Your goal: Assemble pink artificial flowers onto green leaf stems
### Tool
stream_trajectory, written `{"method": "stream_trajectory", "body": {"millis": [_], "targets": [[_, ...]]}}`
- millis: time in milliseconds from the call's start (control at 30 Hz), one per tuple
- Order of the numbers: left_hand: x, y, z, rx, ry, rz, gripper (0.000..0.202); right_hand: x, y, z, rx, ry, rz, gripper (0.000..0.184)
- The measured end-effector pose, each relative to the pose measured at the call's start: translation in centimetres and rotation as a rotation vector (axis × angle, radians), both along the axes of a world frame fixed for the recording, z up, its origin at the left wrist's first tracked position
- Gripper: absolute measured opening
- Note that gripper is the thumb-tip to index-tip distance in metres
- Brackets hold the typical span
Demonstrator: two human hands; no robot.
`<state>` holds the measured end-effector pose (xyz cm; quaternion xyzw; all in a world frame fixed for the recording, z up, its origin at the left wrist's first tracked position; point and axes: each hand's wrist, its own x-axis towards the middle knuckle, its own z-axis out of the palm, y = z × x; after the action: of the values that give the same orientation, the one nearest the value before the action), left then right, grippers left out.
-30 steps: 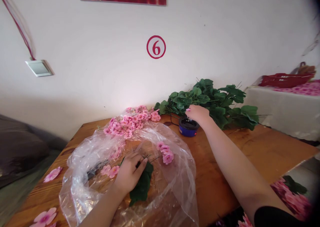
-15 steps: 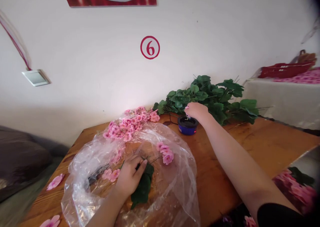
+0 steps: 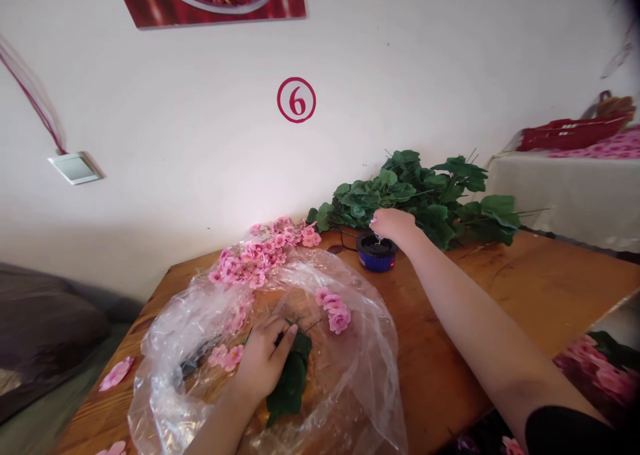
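The fingertips (image 3: 373, 221) of the right hand (image 3: 394, 225) were pinched closely together above a round blue pot (image 3: 377, 257) with a dark top, and a thin pale stem (image 3: 378, 240) showed just below them; whether they gripped it could not be told. The fingers (image 3: 278, 332) of the left hand (image 3: 263, 359) were half spread and curled over a dark green leaf (image 3: 291, 379), with thin stems showing near them, but any grip was hard to tell.

The leaf lay inside a crumpled clear plastic bag (image 3: 363, 381) near the table's front edge. Pink blossoms (image 3: 225, 357) lay just beside the left hand, and another pink spray (image 3: 334, 313) lay near it on the bag. A larger pink cluster (image 3: 255, 265) spread over the bag's far rim toward the back edge of the wooden table (image 3: 530, 288).

The pot stood near that back edge, between the cluster and a heap of green leafy stems (image 3: 415, 201) lying against the wall. A loose pink flower (image 3: 117, 373) lay by the left edge.
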<state>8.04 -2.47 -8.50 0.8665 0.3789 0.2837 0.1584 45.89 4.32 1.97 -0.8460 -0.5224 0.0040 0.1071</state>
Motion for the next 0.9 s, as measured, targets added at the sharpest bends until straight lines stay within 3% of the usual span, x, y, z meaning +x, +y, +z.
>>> {"method": "stream_trajectory", "body": {"millis": [533, 900], "targets": [[0.0, -0.2, 0.1, 0.004, -0.002, 0.002, 0.037, -0.4, 0.2, 0.0, 0.025, 0.023, -0.089, 0.036], [0.0, -0.3, 0.2, 0.002, 0.003, 0.02, 0.037, -0.6, 1.0, -1.3, 0.083, 0.042, 0.025, 0.034]]}}
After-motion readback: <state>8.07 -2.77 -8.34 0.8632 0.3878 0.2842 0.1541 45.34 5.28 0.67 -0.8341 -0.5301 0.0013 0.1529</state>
